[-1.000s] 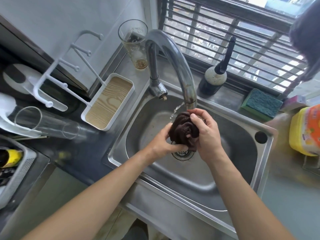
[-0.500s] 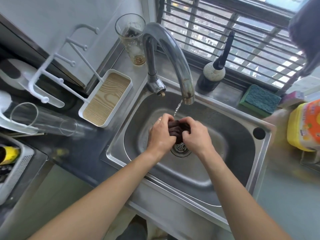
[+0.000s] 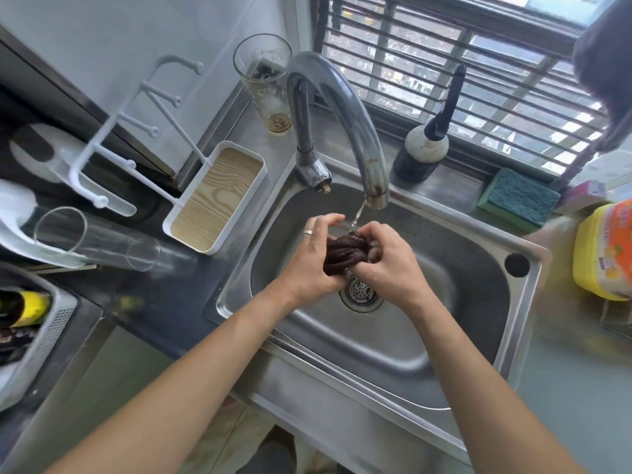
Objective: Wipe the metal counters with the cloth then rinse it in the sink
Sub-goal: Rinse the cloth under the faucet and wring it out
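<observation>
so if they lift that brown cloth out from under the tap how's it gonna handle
Probably floppy: the brown cloth is bunched in folds between the left hand and right hand. Likely heavy for its size and dripping, since the stream from the tap lands on it. Unlikely to slip; both hands grip it.

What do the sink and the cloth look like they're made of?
Sink: brushed stainless steel, by its grey sheen and soft reflections. Cloth: dark brown, probably terry or microfibre, by its ribbed, fuzzy folds; bunched between both hands under the running water.
</observation>
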{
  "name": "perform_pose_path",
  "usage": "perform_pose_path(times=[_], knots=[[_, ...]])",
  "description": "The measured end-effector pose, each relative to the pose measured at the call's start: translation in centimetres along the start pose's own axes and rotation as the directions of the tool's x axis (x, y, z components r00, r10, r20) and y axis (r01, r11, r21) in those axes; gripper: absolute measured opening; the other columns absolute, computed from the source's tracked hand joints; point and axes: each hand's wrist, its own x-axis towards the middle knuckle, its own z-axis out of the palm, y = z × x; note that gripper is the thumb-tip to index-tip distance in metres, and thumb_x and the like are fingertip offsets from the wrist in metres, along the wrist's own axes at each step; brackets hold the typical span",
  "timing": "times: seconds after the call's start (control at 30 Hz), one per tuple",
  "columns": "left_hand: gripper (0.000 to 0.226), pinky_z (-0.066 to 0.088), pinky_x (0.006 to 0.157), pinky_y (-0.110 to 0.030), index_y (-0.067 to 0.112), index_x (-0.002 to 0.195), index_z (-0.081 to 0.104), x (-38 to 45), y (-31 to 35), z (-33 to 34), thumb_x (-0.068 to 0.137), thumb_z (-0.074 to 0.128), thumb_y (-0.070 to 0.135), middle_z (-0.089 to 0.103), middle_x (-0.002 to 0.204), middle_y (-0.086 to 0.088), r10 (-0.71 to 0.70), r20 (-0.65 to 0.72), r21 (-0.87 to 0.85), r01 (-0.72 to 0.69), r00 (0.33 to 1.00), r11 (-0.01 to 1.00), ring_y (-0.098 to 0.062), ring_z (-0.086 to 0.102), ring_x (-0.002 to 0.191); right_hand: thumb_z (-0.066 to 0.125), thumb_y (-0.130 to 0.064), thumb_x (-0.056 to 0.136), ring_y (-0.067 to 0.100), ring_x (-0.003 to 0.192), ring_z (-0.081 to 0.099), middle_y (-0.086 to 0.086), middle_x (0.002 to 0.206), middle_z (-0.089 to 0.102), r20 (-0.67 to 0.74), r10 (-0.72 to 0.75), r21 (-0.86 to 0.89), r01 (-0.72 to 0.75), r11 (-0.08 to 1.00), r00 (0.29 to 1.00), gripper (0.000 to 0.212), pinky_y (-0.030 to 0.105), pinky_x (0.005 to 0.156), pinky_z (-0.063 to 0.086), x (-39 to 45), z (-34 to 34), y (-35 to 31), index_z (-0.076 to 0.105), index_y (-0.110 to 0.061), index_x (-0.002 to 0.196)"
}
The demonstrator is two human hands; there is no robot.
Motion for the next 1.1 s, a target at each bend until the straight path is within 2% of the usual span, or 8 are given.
perform_pose_path(times=[0.1,0.27,0.4,0.5,0.7,0.9,1.03,1.1], knots=[[0.083,0.052,0.103,-0.040,0.024,0.140,0.046,-0.1,-0.6,0.5,0.068,0.085,0.009,0.064,0.127,0.001,-0.109,0.159,-0.249,0.146,0.981,0.957,-0.014,0.063,0.117,0.065,-0.014,0.062,0.015,0.074,0.055,0.006,0.085,0.063,0.074,0.084,0.355,-0.105,0.929,0.994,0.033,0.034,0.072,0.048,-0.6,0.4,-1.2,0.060,-0.022,0.093],[0.051,0.055,0.094,-0.035,0.003,0.124,0.062,-0.3,0.1,2.3,0.077,0.083,0.000,0.070,0.108,-0.004,-0.141,0.218,-0.532,0.239,0.966,0.812,-0.015,0.066,0.103,0.059,-0.005,0.060,0.020,0.082,0.060,0.008,0.082,0.066,0.085,0.149,0.634,-0.169,0.754,0.985,0.030,0.035,0.078,0.047,-0.7,1.0,-1.7,0.060,-0.006,0.090],[0.027,0.054,0.072,-0.022,0.009,0.109,0.072,-0.1,0.2,2.8,0.084,0.082,0.016,0.073,0.089,0.002,-0.304,0.390,-0.369,0.450,0.869,0.813,-0.008,0.069,0.084,0.056,-0.007,0.062,0.019,0.076,0.060,0.007,0.076,0.065,0.055,0.233,0.658,-0.211,0.723,0.971,0.021,0.031,0.071,0.048,-0.6,0.6,-0.7,0.060,-0.013,0.082],[0.026,0.049,0.077,-0.033,0.027,0.100,0.073,0.1,-1.0,2.8,0.078,0.081,0.037,0.073,0.088,0.005,-0.423,0.451,-0.183,0.545,0.786,0.818,-0.012,0.064,0.087,0.049,0.004,0.073,0.010,0.066,0.060,-0.001,0.070,0.066,0.083,0.248,0.712,-0.232,0.663,0.965,0.023,0.022,0.062,0.047,-1.0,0.0,0.2,0.057,-0.013,0.085],[0.022,0.063,0.068,-0.044,0.020,0.109,0.065,0.5,-2.2,2.5,0.089,0.070,0.011,0.069,0.079,-0.004,-0.465,0.429,-0.185,0.579,0.775,0.794,-0.022,0.070,0.074,0.065,-0.004,0.088,0.019,0.100,0.068,0.010,0.107,0.074,0.283,0.313,0.543,-0.420,0.727,0.907,0.030,0.039,0.094,0.054,-1.6,-0.7,3.1,0.066,-0.026,0.108],[0.007,0.056,0.069,-0.038,0.023,0.078,0.062,2.1,-3.4,0.8,0.076,0.062,0.030,0.066,0.068,0.005,-0.314,0.230,0.134,0.290,0.921,0.948,-0.020,0.061,0.067,0.036,0.010,0.088,0.030,0.101,0.068,0.017,0.111,0.071,0.440,0.291,0.613,-0.521,0.594,0.849,0.045,0.052,0.101,0.053,-1.4,-1.9,3.0,0.069,-0.013,0.109],[0.017,0.048,0.073,-0.033,0.022,0.081,0.060,2.3,-2.3,0.6,0.077,0.066,0.007,0.062,0.081,0.005,0.047,0.152,0.177,-0.074,0.987,0.981,-0.018,0.058,0.081,0.055,-0.024,0.095,0.026,0.089,0.066,0.013,0.107,0.067,0.504,0.272,0.758,-0.571,0.315,0.820,0.018,0.042,0.081,0.060,-0.9,-1.9,3.2,0.071,-0.015,0.095],[0.016,0.045,0.071,-0.029,0.016,0.081,0.060,2.0,-1.3,0.9,0.079,0.065,0.001,0.056,0.082,0.000,0.175,0.118,0.162,-0.193,0.977,0.968,-0.018,0.055,0.078,0.061,-0.048,0.095,0.029,0.103,0.067,0.016,0.120,0.067,0.588,0.272,0.709,-0.647,0.281,0.762,0.043,0.047,0.095,0.057,-1.0,-1.1,3.4,0.067,-0.010,0.114]])
